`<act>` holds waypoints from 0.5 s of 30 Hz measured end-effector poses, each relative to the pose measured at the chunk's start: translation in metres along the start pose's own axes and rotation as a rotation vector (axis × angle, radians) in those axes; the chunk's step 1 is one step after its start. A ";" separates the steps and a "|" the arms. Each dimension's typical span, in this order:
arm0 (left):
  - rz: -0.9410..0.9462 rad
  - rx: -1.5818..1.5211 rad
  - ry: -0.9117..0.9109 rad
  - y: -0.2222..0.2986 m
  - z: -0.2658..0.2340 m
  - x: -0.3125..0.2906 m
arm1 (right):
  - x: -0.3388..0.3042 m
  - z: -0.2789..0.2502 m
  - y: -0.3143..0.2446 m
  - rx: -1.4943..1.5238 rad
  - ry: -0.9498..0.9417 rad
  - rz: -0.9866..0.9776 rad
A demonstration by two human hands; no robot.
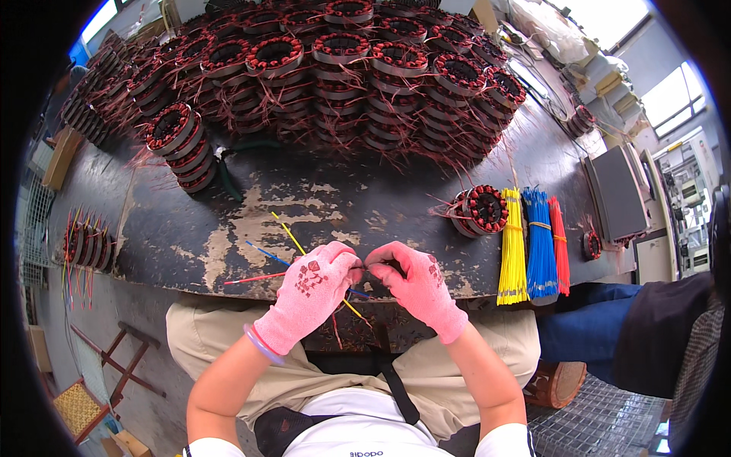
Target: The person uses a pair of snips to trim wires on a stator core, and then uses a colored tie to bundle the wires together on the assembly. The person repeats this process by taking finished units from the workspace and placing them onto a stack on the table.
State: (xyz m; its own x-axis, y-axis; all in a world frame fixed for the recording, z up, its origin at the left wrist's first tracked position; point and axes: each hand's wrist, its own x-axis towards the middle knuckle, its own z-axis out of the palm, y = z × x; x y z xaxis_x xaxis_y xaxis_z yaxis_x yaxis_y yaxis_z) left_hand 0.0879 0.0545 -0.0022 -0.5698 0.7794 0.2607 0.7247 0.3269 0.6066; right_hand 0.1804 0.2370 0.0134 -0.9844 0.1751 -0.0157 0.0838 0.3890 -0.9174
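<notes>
Both hands wear pink gloves and meet at the table's front edge, above my lap. My left hand point(316, 286) is closed around a yellow wire point(288, 232), a blue wire point(265, 252) and a red wire point(255, 279). Their long ends stick out to its left, and yellow and blue ends show below its fingers. Thin dark-red strands hang under that hand. Close beside its fingertips, my right hand point(411, 278) is closed in a pinch; what lies between its thumb and finger is too small to make out.
Wire-wound stator rings point(339, 49) stand in tall stacks across the back of the worn black table point(343, 202). Green-handled pliers point(228, 181) lie by a shorter stack. At right are a single stator point(483, 210) and yellow point(512, 251), blue point(541, 247) and red point(560, 247) wire bundles. Another person's leg point(582, 320) is at right.
</notes>
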 end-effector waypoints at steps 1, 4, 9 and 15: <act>-0.008 -0.004 0.006 0.001 0.001 0.000 | 0.000 -0.001 0.000 0.002 -0.009 0.013; -0.016 -0.019 -0.006 0.003 -0.002 0.001 | 0.001 -0.004 -0.003 0.021 -0.033 0.053; -0.004 -0.036 0.003 0.002 -0.001 0.001 | 0.001 -0.004 0.002 0.099 -0.038 0.097; 0.011 -0.056 0.031 0.003 0.003 0.000 | 0.004 -0.008 -0.005 0.096 -0.069 0.148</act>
State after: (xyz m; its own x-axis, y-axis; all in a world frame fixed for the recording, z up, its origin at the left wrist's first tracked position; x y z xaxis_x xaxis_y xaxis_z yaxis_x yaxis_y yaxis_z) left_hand 0.0915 0.0569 -0.0030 -0.5742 0.7654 0.2907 0.7088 0.2871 0.6443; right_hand 0.1770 0.2432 0.0210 -0.9710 0.1605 -0.1769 0.2162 0.2748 -0.9369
